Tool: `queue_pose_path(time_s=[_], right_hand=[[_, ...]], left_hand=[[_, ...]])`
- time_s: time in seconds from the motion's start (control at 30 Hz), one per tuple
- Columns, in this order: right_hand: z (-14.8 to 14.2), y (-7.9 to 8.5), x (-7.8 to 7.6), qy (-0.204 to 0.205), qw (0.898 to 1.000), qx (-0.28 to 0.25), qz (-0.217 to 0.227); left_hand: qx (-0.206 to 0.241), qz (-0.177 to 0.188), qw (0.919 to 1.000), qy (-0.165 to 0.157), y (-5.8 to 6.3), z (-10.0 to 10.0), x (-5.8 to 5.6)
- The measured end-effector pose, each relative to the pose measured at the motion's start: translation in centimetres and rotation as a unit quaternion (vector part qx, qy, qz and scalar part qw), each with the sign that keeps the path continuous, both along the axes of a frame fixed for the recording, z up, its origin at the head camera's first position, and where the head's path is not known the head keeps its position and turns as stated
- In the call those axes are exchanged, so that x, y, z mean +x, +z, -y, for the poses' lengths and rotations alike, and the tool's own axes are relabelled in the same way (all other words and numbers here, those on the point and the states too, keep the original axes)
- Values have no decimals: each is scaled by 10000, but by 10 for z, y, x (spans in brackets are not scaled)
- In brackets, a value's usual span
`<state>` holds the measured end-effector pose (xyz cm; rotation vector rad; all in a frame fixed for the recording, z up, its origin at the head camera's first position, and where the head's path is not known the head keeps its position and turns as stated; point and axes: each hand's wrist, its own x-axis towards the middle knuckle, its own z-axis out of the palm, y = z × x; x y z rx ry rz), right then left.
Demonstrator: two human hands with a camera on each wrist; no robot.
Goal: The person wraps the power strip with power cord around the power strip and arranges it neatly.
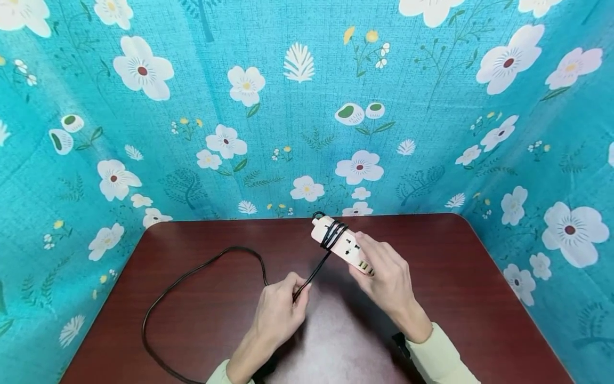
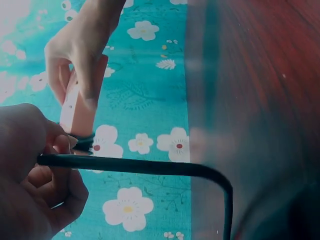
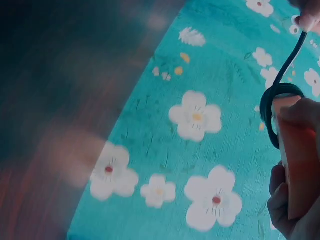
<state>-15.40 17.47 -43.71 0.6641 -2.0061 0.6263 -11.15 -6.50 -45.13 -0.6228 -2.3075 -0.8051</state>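
Observation:
A white power strip [image 1: 354, 255] with sockets and USB ports is held tilted above the table. My right hand [image 1: 389, 274] grips its lower right end, thumb on one side and fingers on the other. Several turns of black cord [image 1: 334, 234] wrap around the strip's upper left half. From these turns the cord runs taut down to my left hand [image 1: 280, 309], which pinches it between thumb and fingers. In the left wrist view, the cord [image 2: 125, 164] leaves the left hand and bends downward. The right wrist view shows the strip [image 3: 300, 160] in the right hand's grasp.
The loose cord [image 1: 152, 309] lies in a wide curve over the left part of the dark red table [image 1: 201, 309] and runs out of view near the left sleeve. Blue flowered cloth [image 1: 288, 133] stands behind the table and along both sides.

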Motion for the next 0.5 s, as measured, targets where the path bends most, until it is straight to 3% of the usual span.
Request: queue_pose_path(time_s=[0.17,0.27,0.33,0.5], right_hand=[[-3,3,1,-273,9993,263,46],[-3,4,3,-300,9986,437,10],[-2,5,4,-287,9981,546,8],[3,5,8,-290,9956,892,-14]], left_hand=[[-337,-569,9973,-327,3,8,-2],[-789,-1194,9889,-409,9,12,-5],[-1140,-1708,9779,-397,14,14,-7],[-1954,-2773,9402,-297,32,21,-12]])
